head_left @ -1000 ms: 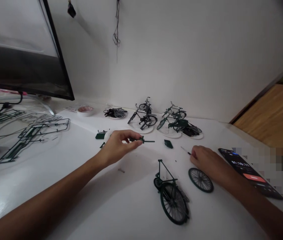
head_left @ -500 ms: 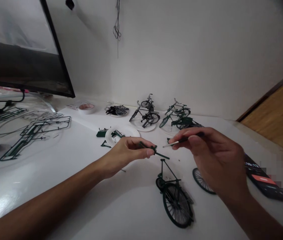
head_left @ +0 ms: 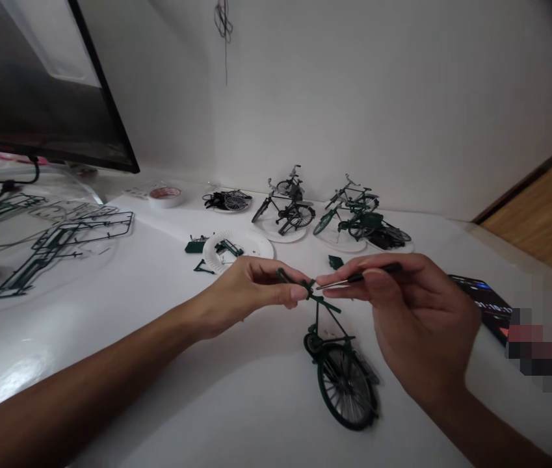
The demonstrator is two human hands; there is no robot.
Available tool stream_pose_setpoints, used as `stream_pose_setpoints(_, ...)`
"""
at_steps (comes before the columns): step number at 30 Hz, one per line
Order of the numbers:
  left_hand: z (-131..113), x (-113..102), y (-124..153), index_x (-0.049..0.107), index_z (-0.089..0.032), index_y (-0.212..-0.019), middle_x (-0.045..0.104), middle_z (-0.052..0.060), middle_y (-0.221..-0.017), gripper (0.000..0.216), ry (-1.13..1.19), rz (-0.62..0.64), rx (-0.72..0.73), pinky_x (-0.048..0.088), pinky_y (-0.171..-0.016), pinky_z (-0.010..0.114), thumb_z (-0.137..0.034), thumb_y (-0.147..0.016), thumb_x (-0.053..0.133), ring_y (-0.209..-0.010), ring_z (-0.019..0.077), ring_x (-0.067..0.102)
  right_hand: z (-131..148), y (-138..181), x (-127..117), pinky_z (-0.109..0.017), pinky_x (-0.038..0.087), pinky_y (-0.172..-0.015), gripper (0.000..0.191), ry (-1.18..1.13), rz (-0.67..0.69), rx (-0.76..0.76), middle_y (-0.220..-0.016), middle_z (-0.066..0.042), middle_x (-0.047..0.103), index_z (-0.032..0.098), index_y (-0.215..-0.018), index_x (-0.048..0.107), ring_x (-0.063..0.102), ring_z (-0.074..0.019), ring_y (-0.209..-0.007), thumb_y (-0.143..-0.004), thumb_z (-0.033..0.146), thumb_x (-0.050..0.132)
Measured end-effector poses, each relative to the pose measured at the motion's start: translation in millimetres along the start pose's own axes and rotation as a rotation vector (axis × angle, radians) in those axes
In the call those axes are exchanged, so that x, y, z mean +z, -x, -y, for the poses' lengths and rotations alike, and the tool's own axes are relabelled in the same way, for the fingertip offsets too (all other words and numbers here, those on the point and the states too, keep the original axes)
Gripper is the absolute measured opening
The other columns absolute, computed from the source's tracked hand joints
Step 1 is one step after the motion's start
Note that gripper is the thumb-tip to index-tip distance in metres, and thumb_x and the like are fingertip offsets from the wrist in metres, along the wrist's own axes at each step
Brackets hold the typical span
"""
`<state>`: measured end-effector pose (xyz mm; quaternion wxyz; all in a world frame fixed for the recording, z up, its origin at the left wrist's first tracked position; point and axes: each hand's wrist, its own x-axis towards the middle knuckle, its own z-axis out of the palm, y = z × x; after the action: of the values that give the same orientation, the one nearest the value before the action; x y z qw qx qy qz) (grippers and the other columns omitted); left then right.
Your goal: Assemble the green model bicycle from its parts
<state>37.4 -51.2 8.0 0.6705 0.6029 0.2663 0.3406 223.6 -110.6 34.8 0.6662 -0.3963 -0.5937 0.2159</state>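
Note:
My left hand (head_left: pixel 261 290) pinches a thin dark green model bicycle part (head_left: pixel 327 303) between thumb and fingers. Its rods stick out on both sides of the fingertips. My right hand (head_left: pixel 415 305) is closed round a slim screwdriver (head_left: pixel 354 278) with a black handle and a thin silver shaft, whose tip is at the green part. Below both hands, a partly built green model bicycle frame (head_left: pixel 334 337) lies on the white table, with a spoked rear wheel (head_left: pixel 347 388) fitted. The green part overlaps the top of that frame in view; whether they touch I cannot tell.
Several finished model bicycles (head_left: pixel 285 211) stand along the wall. A paper plate (head_left: pixel 262 242) holds loose green parts, and a roll of tape (head_left: pixel 165 197) is behind it. Parts frames (head_left: pixel 56 247) lie at left below a monitor (head_left: pixel 51 78). A phone (head_left: pixel 490 305) lies at right.
My right hand has brought the screwdriver tip left to the green part. My left hand has shifted slightly right with that part. The loose wheel is now hidden by my right hand.

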Motion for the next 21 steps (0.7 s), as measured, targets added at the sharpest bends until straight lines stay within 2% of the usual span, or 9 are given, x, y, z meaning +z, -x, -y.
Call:
stream_pose_setpoints(9, -4.8, 1.9, 1.7, 0.077, -0.02, -0.096, 0.07, 0.0, -0.084, 0.018, -0.027, -0.004, 0.002, 0.048, -0.079, 0.021, -0.03, -0.08, 0.078, -0.08, 0.009, 0.06, -3.2, -0.9, -6.5, -0.038, 0.069, -0.064, 0.007, -0.061, 0.029, 0.074, -0.082, -0.003, 0.071, 0.025, -0.083, 0.071, 0.076, -0.0232, -0.073, -0.089, 0.024, 0.069)
stream_pose_setpoints(14, -3.2, 2.5, 1.1, 0.077, -0.023, -0.096, 0.072, -0.002, -0.083, 0.017, -0.022, 0.01, 0.008, 0.047, -0.077, 0.018, -0.03, -0.08, 0.079, -0.078, 0.0071, 0.061, -2.0, -0.6, -5.6, -0.037, 0.069, -0.068, 0.006, -0.048, 0.047, 0.074, -0.082, -0.003, 0.07, 0.025, -0.083, 0.071, 0.075, -0.0216, -0.074, -0.089, 0.023, 0.069)
stream_pose_setpoints(21, -5.7, 2.1, 3.5, 0.078, -0.024, -0.094, 0.073, -0.003, -0.082, 0.015, -0.052, 0.008, -0.001, 0.048, -0.078, 0.017, -0.03, -0.081, 0.078, -0.079, 0.0065, 0.062, -1.7, -0.8, -5.4, -0.036, 0.069, -0.066, 0.007, -0.054, 0.082, 0.089, -0.082, -0.002, 0.07, 0.023, -0.083, 0.071, 0.076, -0.0207, -0.073, -0.089, 0.025, 0.069)
